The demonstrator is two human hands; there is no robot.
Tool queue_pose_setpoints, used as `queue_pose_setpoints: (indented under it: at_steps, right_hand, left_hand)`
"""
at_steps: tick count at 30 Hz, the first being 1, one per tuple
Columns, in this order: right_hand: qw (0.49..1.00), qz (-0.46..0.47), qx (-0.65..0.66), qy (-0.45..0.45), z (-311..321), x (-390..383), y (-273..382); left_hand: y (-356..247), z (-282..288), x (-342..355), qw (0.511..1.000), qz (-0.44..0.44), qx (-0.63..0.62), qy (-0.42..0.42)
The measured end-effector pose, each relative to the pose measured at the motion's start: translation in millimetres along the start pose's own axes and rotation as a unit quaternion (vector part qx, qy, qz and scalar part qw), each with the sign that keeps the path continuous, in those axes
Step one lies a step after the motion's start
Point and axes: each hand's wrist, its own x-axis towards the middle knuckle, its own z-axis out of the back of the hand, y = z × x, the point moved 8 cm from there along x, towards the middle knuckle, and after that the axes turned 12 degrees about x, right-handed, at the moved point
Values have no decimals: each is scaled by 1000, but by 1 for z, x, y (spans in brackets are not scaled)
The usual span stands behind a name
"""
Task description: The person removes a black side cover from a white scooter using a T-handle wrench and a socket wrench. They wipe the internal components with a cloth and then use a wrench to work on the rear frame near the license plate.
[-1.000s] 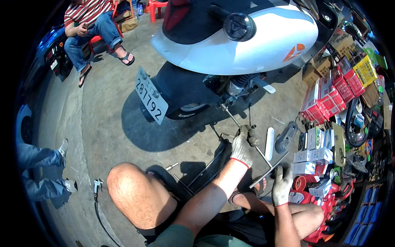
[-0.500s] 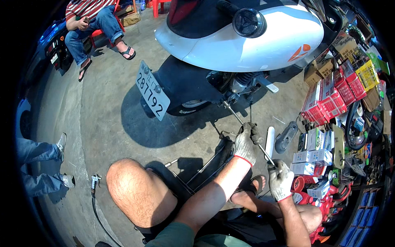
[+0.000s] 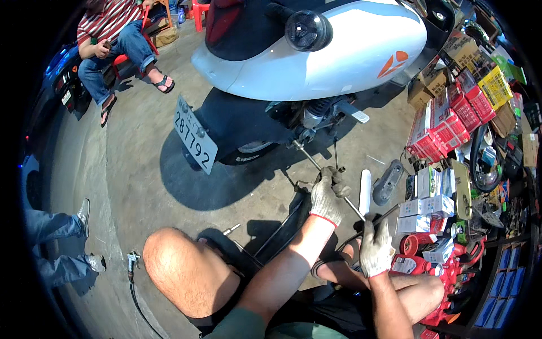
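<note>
Your gloved left hand (image 3: 327,195) wraps a thin grey metal rod (image 3: 316,164), hiding its middle; the rod runs toward 11 o'clock under the white scooter (image 3: 339,51). Your gloved right hand (image 3: 375,248), at 4 o'clock of the left, is clenched on a dark curved bar (image 3: 389,212). The black tyre (image 3: 282,229) beneath is mostly shadowed.

Long metal rod's (image 3: 316,164) end inside glove.
</note>
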Motion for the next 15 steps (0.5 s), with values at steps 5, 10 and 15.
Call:
queue_pose_setpoints:
  at_steps: [5,10,15]
  right_hand:
    - [998,3,-65,12,8,5,-22]
    - [998,-59,6,25,10,12,-74]
    - [978,-120,172,14,3,17,-85]
  left_hand:
    - [5,3,1,1000,-6,16,-8]
    - [8,6,1,999,-5,25,-43]
    - [7,4,2,999,-6,30,-36]
